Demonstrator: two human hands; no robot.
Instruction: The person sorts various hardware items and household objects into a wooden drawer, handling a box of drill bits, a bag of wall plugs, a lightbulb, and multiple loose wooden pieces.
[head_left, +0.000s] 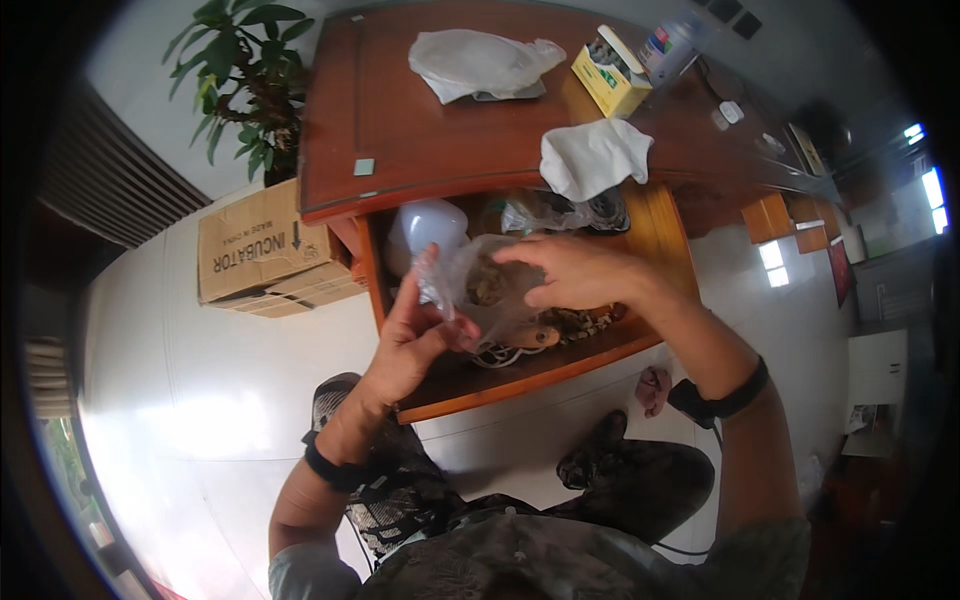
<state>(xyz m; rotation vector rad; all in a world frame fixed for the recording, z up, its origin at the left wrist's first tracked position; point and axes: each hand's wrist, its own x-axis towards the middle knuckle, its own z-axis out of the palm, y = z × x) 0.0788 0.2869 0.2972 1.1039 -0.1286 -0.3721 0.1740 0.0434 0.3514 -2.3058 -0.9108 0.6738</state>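
Note:
My left hand (416, 334) pinches the gathered rim of a clear plastic bag (502, 315) above an open wooden drawer (525, 386). Brown dried-looking pieces (486, 286) show through the film. At the bag's mouth, the fingers of my right hand (581, 270) are spread, with nothing visible between them. Inside the drawer, a whitish rounded plastic container (431, 223) lies behind my left fingers. Below the bag are a wooden piece (534, 335), a white cord (510, 357) and small pale and brown items (589, 324), partly hidden. Clear plastic wrapping (529, 215) lies farther back.
On the reddish-brown desk (442, 142) are a white plastic bag (480, 64), a yellow carton (611, 79), a labelled bottle (671, 49) and a white cloth (596, 156) overhanging the front edge. A cardboard box (266, 251) and leafy plant (247, 82) stand left.

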